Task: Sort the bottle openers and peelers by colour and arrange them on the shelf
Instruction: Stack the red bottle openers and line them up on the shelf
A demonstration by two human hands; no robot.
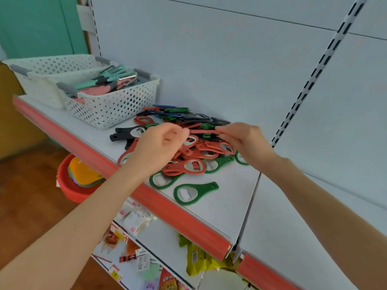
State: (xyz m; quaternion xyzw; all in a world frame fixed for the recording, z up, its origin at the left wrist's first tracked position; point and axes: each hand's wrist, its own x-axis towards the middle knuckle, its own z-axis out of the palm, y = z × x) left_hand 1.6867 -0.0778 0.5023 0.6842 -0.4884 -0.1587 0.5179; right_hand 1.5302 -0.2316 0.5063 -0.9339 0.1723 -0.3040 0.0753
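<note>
A heap of bottle openers (196, 151) in red, green, black and blue lies on the white shelf (230, 197). My left hand (159, 143) and my right hand (245, 139) hover over the heap and together pinch one red opener (204, 132), seen edge-on between them. Two green openers (193, 192) lie apart near the shelf's front edge. A white perforated basket (113, 105) at the left holds mint and pink peelers (104, 82).
A second white basket (48, 68) stands behind the first. The shelf's red front strip (167, 204) runs diagonally. To the right is a bare adjoining shelf (314, 227). Below hang packaged goods (134, 220), and a red basin (71, 185) sits on the floor.
</note>
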